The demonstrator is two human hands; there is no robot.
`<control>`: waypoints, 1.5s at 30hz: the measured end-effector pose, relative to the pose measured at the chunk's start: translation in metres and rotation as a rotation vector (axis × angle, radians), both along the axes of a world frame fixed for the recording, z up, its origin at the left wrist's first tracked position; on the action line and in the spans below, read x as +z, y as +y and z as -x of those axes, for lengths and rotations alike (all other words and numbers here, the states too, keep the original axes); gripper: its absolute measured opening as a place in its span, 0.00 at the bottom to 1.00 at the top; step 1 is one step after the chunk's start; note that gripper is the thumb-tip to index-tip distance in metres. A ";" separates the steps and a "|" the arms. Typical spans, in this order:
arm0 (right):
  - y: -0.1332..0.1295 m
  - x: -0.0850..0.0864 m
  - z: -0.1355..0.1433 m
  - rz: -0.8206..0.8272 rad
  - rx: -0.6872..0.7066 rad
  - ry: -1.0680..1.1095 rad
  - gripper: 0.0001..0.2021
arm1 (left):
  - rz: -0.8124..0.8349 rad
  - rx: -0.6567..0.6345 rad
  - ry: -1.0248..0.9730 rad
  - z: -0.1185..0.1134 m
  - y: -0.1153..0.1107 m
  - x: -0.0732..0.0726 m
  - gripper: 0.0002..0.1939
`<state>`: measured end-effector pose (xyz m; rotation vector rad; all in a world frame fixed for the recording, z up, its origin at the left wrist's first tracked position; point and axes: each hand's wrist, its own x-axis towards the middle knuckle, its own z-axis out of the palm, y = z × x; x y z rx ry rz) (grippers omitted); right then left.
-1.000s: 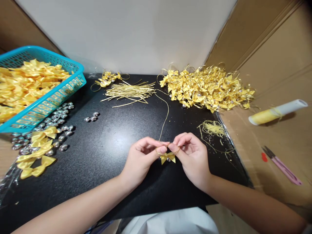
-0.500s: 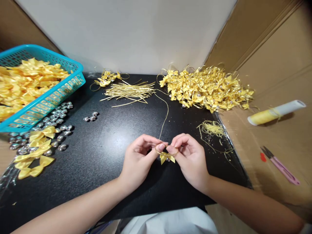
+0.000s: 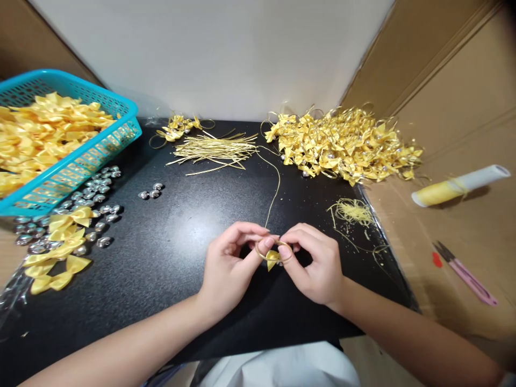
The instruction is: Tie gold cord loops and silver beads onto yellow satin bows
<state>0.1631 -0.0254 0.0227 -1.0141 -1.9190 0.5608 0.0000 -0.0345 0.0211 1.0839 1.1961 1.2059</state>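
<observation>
Near the front of the black table, my left hand (image 3: 234, 263) and my right hand (image 3: 318, 263) meet, thumbs and fingers pinched on a loop of gold cord (image 3: 264, 257). A yellow satin bow (image 3: 272, 260) hangs from the loop, partly covered by my right thumb. A thin gold thread (image 3: 278, 180) runs from my left fingertips back toward the bundle of cut gold cords (image 3: 217, 149). The exact spot where the fingertips press is hidden.
At left stands a turquoise basket (image 3: 76, 174) of yellow bows, with silver bells (image 3: 99, 188) and loose bows (image 3: 66, 244) beside it. Finished-looking bow loops (image 3: 342, 145) are heaped back right. Tangled thread (image 3: 353, 211), a thread spool (image 3: 459, 185) and pink snips (image 3: 467, 275) lie rightward.
My right hand has shifted slightly left over the loop, its fingers closing in more. Less of the bow shows now. My left hand has hardly moved.
</observation>
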 end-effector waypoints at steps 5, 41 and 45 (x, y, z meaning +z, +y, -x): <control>0.000 0.000 0.002 0.025 -0.011 0.008 0.01 | -0.062 -0.010 0.036 -0.001 0.000 -0.001 0.06; 0.015 0.025 -0.023 0.709 0.077 -0.264 0.10 | -0.050 -0.485 1.028 0.014 0.013 0.008 0.10; 0.011 0.029 -0.025 0.867 0.119 -0.335 0.09 | -0.052 -0.454 1.072 0.011 0.012 0.006 0.11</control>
